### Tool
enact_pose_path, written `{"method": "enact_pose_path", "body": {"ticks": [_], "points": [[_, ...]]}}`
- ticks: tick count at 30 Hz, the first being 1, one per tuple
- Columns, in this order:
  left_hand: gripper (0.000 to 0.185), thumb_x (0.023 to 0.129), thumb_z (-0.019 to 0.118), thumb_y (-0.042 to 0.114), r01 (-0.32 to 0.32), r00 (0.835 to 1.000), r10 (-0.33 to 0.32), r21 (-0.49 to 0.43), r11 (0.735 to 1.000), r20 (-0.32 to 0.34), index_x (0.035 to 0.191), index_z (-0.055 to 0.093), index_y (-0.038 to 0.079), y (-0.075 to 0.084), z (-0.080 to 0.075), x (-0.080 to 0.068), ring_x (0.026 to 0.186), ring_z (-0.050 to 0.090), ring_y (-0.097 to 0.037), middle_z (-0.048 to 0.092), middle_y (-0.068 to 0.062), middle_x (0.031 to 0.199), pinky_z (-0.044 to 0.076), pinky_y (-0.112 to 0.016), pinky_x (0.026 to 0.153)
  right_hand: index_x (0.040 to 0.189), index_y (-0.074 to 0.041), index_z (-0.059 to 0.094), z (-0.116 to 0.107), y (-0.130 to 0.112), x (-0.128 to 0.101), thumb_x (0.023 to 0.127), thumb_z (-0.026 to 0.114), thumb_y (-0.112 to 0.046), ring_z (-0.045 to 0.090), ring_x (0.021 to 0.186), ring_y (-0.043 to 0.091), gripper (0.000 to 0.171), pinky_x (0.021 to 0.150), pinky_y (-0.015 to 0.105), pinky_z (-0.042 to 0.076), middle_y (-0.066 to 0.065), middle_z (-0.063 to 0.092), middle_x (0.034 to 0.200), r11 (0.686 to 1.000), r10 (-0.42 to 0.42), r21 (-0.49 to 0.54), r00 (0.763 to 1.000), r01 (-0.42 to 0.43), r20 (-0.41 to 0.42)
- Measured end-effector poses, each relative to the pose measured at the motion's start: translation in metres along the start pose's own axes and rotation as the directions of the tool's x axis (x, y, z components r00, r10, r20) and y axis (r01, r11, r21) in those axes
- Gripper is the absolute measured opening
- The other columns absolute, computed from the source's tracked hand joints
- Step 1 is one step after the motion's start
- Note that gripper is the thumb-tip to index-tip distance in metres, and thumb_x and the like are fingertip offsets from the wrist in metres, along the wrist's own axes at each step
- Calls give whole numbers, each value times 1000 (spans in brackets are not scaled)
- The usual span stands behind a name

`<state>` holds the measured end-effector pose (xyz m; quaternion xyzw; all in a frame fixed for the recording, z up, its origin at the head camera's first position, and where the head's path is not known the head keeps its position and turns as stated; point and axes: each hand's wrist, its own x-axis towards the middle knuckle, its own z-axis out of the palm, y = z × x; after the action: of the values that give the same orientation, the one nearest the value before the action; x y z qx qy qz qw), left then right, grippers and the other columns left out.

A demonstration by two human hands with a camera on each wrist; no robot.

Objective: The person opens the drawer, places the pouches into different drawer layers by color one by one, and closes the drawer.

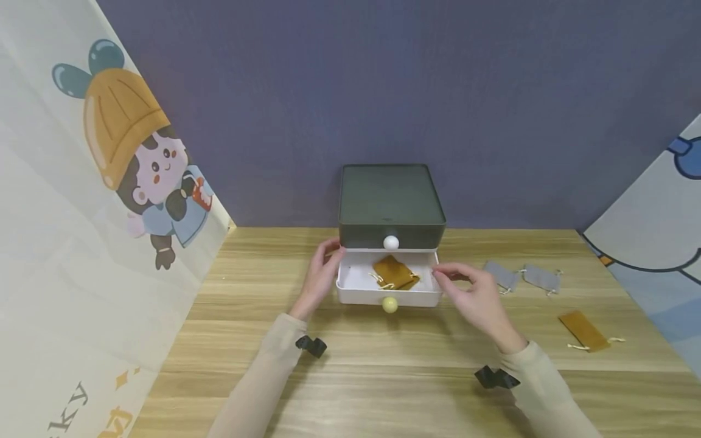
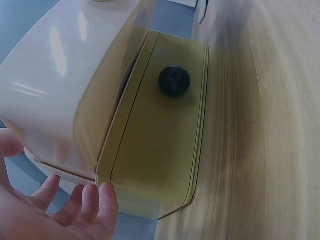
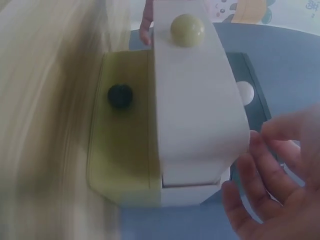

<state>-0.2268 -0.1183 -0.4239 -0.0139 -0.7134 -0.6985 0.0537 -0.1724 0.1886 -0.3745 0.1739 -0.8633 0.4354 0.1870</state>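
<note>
The white drawer [image 1: 358,283], pulled out with the brown pouch [image 1: 394,272] inside, is flanked by left hand [image 1: 320,274] and right hand [image 1: 473,295], fingers relaxed, gripping nothing; closing seemingly calls for an even push

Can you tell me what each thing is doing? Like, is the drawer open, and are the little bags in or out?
White drawer: pulled open.
Dark top drawer: closed.
Yellow bottom drawer: closed.
Brown pouch: lying inside the white drawer.
Second brown pouch: out, flat on the table.
Two grey pouches: out on the table.
Left hand: open, at the drawer's left side.
Right hand: open, by its right side.
</note>
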Motion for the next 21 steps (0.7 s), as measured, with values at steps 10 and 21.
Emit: {"method": "enact_pose_path", "body": {"ticks": [10,21], "points": [[49,109,58,22,-3,1000,3,2,1000,4,152,51,1,-2,-1,-1,132,60,-43,55,-24,152,58,-46,100,103,0,81,-13,22,-14,93,77,2,64,83,-7,11,77,10,54,15,80,94,1000,4,-22,1000,-4,-30],[48,109,58,22,1,1000,-1,-9,1000,9,152,51,2,-2,-2,0,130,61,-42,55,-24,152,57,-34,94,107,-2,81,-35,54,-41,95,76,-3,62,83,-9,13,79,7,51,-8,78,90,991,106,-72,992,-110,-68]]}}
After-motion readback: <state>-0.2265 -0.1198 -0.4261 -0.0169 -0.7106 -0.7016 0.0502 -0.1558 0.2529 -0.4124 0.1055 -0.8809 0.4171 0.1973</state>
